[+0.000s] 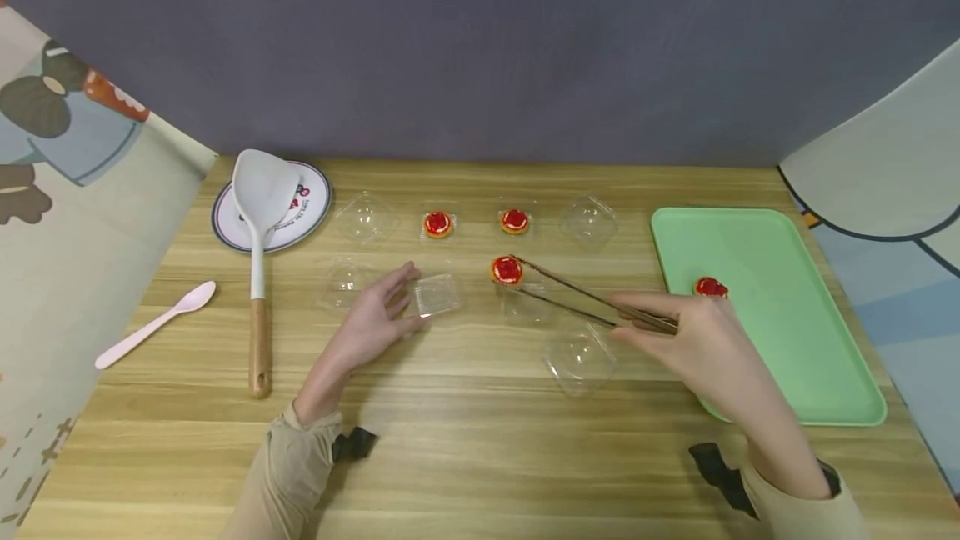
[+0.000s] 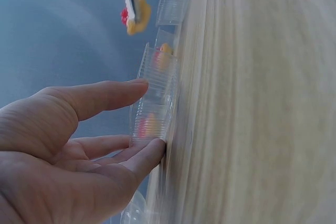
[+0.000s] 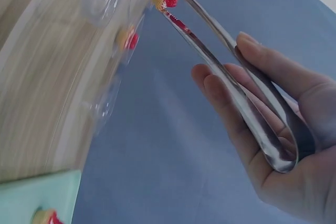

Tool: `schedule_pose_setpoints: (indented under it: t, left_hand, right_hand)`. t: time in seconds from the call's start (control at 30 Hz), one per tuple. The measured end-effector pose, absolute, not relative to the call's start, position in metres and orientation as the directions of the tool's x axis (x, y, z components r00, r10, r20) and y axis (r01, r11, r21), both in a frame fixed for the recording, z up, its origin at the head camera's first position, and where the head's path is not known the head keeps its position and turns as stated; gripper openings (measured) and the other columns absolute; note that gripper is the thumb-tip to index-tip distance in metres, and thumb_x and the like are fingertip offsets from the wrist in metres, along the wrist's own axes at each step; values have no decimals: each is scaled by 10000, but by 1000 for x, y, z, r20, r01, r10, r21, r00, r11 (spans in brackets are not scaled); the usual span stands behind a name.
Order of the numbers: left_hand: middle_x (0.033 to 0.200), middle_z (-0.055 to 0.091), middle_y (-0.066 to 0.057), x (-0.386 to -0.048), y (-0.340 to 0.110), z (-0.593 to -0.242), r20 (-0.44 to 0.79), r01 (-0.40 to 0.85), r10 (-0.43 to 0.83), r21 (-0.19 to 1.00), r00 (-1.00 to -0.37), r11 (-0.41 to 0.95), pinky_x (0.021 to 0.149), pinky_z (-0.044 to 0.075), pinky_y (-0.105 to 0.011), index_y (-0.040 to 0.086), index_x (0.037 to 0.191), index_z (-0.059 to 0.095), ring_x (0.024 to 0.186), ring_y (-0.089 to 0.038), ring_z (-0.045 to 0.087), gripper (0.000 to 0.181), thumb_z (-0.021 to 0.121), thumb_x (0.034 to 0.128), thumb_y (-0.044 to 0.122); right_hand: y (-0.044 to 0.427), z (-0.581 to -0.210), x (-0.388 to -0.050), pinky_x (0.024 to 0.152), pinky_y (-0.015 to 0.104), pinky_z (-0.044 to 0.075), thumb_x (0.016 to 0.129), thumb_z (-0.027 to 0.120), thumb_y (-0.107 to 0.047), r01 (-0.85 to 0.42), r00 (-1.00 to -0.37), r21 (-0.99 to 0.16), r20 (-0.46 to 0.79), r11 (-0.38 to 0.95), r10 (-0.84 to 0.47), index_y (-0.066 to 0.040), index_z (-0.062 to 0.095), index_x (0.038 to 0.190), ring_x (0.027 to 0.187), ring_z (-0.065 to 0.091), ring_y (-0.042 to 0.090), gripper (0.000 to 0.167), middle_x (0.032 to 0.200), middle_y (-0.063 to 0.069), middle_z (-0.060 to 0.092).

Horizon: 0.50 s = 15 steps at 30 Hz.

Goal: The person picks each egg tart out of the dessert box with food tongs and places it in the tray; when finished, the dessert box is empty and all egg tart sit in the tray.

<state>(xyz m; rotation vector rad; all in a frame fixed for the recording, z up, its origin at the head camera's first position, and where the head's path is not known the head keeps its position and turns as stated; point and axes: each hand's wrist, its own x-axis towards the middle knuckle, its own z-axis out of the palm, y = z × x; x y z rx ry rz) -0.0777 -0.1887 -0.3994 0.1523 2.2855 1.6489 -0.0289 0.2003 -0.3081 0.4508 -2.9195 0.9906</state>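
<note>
My right hand (image 1: 701,340) holds metal tongs (image 3: 239,98), their tips gripping a small tart with red topping (image 1: 507,270) in the air above the table. At the left, my left hand (image 1: 375,319) has its thumb and fingers at two sides of a clear plastic box (image 1: 437,296), pinching it at the edge. The box's lid is hard to make out. Two similar tarts, a left one (image 1: 437,224) and a right one (image 1: 514,221), sit in clear boxes at the back. Another tart (image 1: 710,287) lies on the green tray (image 1: 787,357).
More clear boxes stand around, including one at back left (image 1: 365,217), one at back right (image 1: 589,222) and one in front (image 1: 580,359). A white spatula (image 1: 258,273) lies across a plate (image 1: 318,207), beside a pink spoon (image 1: 156,325). A grey panel (image 1: 480,57) borders the table's back.
</note>
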Motion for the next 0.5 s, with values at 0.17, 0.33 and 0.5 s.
schedule_pose_setpoints:
  t: [0.17, 0.33, 0.5]
  left_hand:
    - [1687, 276, -306, -78, -189, -400, -192, -97, 270, 939, -944, 330, 1235, 375, -496, -113, 1635, 230, 1494, -530, 365, 882, 735, 911, -130]
    - [1687, 275, -307, -78, -189, -399, -189, -93, 272, 939, -944, 330, 1231, 378, -495, -110, 1637, 225, 1491, -535, 365, 890, 740, 911, -126]
    - [1688, 280, -300, -78, -189, -400, -193, -93, 274, 936, -942, 338, 1229, 382, -497, -97, 1642, 232, 1487, -533, 373, 891, 749, 917, -104]
  right_hand:
    - [215, -312, -24, 381, 219, 190, 844, 931, -173, -283, -959, -553, 164, 784, -230, -134, 832, 1204, 508, 114, -21, 375, 719, -65, 731]
    - [229, -317, -19, 393, 249, 210, 832, 937, -159, -242, -970, -552, 166, 798, -179, -122, 837, 1186, 509, 156, 1, 370, 983, 87, 818]
    - [245, -318, -13, 411, 246, 259, 821, 945, -144, -199, -978, -552, 164, 810, -128, -128, 839, 1181, 552, 386, -22, 375, 1028, 123, 815]
